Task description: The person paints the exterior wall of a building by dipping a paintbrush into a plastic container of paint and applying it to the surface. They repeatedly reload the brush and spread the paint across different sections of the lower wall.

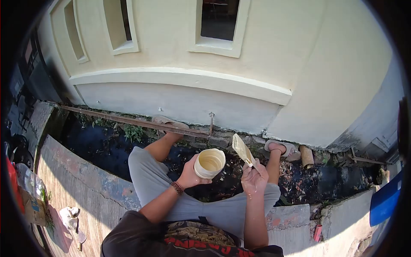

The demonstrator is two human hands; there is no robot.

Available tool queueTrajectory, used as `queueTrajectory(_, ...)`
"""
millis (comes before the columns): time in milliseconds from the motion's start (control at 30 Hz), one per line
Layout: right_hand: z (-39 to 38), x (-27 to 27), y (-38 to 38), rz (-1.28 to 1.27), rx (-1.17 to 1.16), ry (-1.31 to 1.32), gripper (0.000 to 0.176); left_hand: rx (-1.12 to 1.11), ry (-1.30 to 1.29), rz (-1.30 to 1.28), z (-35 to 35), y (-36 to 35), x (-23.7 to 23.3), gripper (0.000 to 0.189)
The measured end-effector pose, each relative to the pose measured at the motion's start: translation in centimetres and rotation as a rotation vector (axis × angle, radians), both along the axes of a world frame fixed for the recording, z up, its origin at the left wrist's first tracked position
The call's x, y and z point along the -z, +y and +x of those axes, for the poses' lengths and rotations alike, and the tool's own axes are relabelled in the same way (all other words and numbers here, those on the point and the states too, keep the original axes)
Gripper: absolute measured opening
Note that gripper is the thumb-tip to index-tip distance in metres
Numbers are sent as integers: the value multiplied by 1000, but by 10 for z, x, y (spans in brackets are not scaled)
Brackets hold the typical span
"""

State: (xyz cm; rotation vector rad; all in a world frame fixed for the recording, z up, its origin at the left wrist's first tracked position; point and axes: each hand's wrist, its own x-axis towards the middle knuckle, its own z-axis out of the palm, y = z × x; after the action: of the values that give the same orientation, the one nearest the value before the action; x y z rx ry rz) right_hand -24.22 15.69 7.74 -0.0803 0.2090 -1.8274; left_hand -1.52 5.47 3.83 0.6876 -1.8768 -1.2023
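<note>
My left hand is wrapped round the side of a round cream-coloured container, tilted so its pale inside shows. Smears of the same cream colour cover its rim and outer wall. To the right, my right hand grips the lower end of a flat cream-coated piece, thin and broad with a ragged edge, pointing up and away from me. Its exact kind is not clear. Container and flat piece are apart, both held over the ditch between my knees.
Dark water with litter fills the ditch below me. A rusty metal bar runs along the cream wall, where my sandalled feet rest. A pale rag lies on the concrete at left. At right stand a blue barrel and a pipe.
</note>
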Motion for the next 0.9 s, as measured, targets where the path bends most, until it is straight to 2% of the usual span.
queueTrajectory(100, -2, -10, 19, -33, 73, -1, 12, -9, -38, 4, -1, 11, -18, 90)
queueTrajectory(267, -25, 10, 44, -64, 218, 78, 17, 88, -26, 28, -12, -6, -24, 90)
queueTrajectory(400, -36, 19, 54, 10, 324, 165, 21, 82, 13, 67, -25, -18, -40, 92)
queueTrajectory(533, -44, 21, 44, 66, 510, 435, 14, 92, -4, 106, -33, -39, -55, 88)
queueTrajectory(600, -46, 24, 30, 123, 600, 574, 17, 122, -58, 92, -35, -49, -72, 87)
queueTrajectory(633, -48, 30, 21, 154, 622, 544, 17, 119, -82, 54, -36, -55, -79, 87)
queueTrajectory(700, -57, 44, -3, 336, 703, 913, 17, 114, -72, 56, -41, -71, -86, 87)
queueTrajectory(733, -66, 58, -20, 421, 824, 1075, 18, 77, -27, 51, -44, -77, -86, 87)
queueTrajectory(800, -81, 73, -50, 461, 1178, 1575, 17, 76, -53, 58, -44, -94, -85, 88)
queueTrajectory(900, -97, 80, -97, 426, 1245, 1628, 18, 48, -49, 90, -52, -101, -84, 90)
